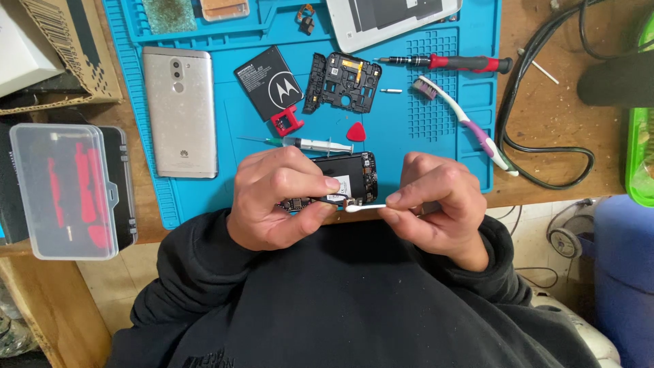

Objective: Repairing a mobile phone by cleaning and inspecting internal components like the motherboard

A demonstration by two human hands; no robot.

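Over one blue mat (197, 197), a person's left hand (276, 197) pinches an opened black phone (351, 176) at the mat's near edge while the right hand (436, 204), fingers closed, presses one cotton swab (364, 206) to it: cleaning appears under way, calling for light, steady strokes. Nearby: one silver phone (180, 112), one battery (268, 82), one toothbrush (466, 123), one screwdriver (446, 63), one syringe (310, 144), one red pick (355, 131).

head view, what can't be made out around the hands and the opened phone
- Opened phone, head view: its lower part is hidden by the left hand and right hand.
- Cotton swab: only the white tip shows; the right hand covers its stick.
- Spot the tip touches: too small to tell.
- White device: cut off by the top edge.
- Clear plastic case: its red contents are blurred by the lid.
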